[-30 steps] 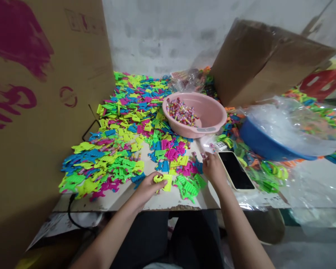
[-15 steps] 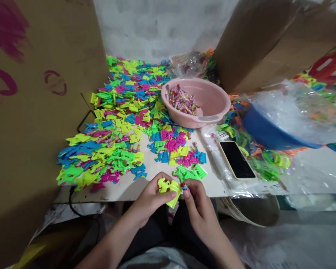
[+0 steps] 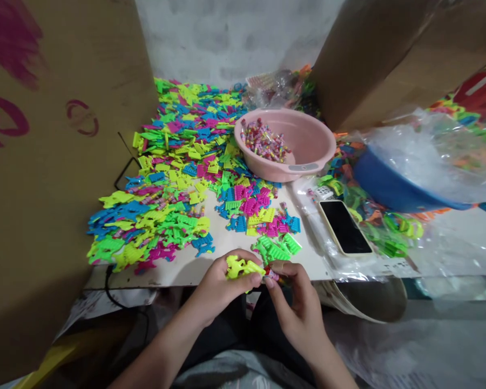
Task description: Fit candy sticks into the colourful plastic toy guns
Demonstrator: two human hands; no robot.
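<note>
Between the thumb and fingers of my left hand [image 3: 221, 286] is a yellow plastic toy piece [image 3: 237, 267] with a cut-out, figure-like end. My right hand [image 3: 294, 297] pinches a small multicoloured tube [image 3: 272, 274] with a red end, held against the toy's right edge. Whether the tube is inside the piece I cannot tell; fingers cover part of it. Just beyond my hands lie bright green ridged pieces [image 3: 273, 248]. Farther off on the tabletop are loose pink pieces [image 3: 253, 205], mixed with blue and yellow ones. To the left is a heap of similar toys [image 3: 146, 229].
A pink basin [image 3: 311, 140] holds many small colourful tubes [image 3: 263, 140]. Right of it lie a phone [image 3: 345, 227] on clear plastic bags and a blue basin [image 3: 389, 181] covered with plastic. Cardboard boxes stand left [image 3: 73, 178] and right [image 3: 372, 70].
The yellow piece has turned in my left hand, now showing its narrow edge. The tube in my right hand has come up against it. The view has shifted slightly.
</note>
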